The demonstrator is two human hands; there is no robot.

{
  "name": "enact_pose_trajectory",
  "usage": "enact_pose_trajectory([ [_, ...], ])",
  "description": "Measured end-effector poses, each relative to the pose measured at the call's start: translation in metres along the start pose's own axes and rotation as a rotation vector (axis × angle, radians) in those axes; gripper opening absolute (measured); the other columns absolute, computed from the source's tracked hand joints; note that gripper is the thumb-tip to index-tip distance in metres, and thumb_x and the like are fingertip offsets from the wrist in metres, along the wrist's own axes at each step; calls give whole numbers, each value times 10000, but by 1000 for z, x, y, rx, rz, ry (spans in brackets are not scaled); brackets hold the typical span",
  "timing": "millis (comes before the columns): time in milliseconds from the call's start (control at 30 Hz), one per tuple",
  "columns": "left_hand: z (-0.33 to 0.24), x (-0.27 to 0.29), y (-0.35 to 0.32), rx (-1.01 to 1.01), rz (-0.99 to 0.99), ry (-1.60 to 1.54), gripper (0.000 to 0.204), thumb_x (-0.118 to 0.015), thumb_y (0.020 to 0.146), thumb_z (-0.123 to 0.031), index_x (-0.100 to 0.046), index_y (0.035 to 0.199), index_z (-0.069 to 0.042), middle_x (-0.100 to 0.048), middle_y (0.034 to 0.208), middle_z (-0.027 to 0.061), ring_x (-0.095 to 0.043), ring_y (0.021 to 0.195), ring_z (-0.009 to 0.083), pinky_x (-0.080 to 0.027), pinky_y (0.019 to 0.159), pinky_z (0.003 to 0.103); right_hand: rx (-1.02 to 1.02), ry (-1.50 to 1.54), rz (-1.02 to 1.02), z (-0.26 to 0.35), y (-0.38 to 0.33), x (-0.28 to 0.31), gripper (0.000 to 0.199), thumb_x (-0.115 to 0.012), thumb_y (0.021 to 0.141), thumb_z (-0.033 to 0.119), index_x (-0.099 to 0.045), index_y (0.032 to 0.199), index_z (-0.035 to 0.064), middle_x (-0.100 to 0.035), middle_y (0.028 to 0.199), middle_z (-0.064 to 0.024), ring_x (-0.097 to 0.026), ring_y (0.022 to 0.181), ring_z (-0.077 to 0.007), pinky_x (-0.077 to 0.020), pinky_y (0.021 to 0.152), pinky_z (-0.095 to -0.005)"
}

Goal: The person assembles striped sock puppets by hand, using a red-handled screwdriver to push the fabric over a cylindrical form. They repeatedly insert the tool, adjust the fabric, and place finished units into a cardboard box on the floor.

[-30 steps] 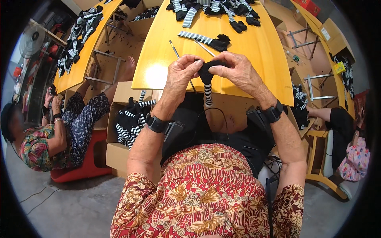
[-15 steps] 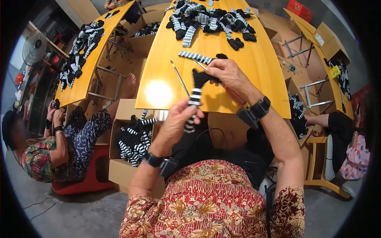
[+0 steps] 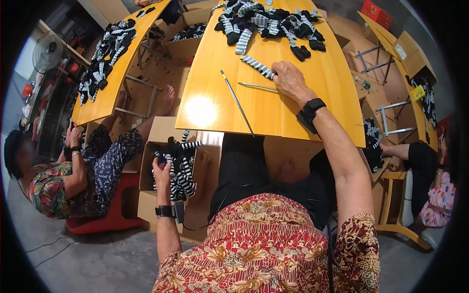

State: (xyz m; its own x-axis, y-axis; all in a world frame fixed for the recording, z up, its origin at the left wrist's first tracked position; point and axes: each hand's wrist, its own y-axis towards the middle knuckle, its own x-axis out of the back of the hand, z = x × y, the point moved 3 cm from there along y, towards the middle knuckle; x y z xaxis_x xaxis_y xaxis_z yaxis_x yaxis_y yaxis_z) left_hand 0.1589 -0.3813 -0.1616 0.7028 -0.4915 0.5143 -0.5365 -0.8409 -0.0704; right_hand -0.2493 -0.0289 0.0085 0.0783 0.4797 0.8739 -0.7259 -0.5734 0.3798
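Below, left hand (image 3: 161,168) closed on striped sock (image 3: 168,158) over cardboard box (image 3: 161,132), right hand (image 3: 289,78) fingers curled touching striped sock on table (image 3: 257,67)

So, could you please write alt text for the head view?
A seated person's left hand lowers a striped sock into a cardboard box of socks while the right hand touches another striped sock on a yellow table beside two thin rods.

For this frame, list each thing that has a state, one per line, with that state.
Left hand: closed on a striped sock, over the box.
Box: open, holding striped socks.
Right hand: on the table, touching the flat sock.
Flat sock: lying flat, apart from the pile.
Sock pile: heaped loosely.
Rod: lying free.
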Motion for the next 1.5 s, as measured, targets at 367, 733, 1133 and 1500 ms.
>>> enact_pose_trajectory([
  [367, -252, -54, -79, -692, 186, -208, 477, -601, 925, -69, -445, 1375, -27, -543, 1319, 146, -523, 1222, 221, -411, 1030, 353, 343, 372, -140, 57, -56, 106, 76, -565, 779, 27, -615, 836, 37, -557, 764, -97, -566, 776, -285, -474, 724, -384],
  [733, -286, -179, -134, -188, 1057, -634, 172, -667, 907, -140, -635, 1036, -31, -641, 881, -20, -579, 796, 54, -470, 730, 197, 508, 278, -57, 67, -103, 104, 103, -613, 795, 35, -648, 891, 50, -585, 840, -107, -585, 879, -300, -489, 781, -414],
  [1133, -267, -216, -126, 170, 1017, -725, 146, -668, 915, -205, -604, 1010, -115, -611, 831, -66, -566, 722, 22, -500, 681, 200, -379, 925, 242, 30, -193, 68, 323, -642, 902, 201, -633, 1148, -8, -674, 882, -71, -622, 833, -112, -503, 719, -252],
  [1500, -271, -216, -106, 221, 1063, -749, 247, -652, 926, -223, -579, 1118, -86, -657, 922, -5, -630, 781, 66, -524, 691, 196, -517, 1229, 162, 39, -176, 37, 141, -661, 882, 121, -651, 962, 6, -636, 758, 3, -559, 635, -43, -454, 560, -191],
])
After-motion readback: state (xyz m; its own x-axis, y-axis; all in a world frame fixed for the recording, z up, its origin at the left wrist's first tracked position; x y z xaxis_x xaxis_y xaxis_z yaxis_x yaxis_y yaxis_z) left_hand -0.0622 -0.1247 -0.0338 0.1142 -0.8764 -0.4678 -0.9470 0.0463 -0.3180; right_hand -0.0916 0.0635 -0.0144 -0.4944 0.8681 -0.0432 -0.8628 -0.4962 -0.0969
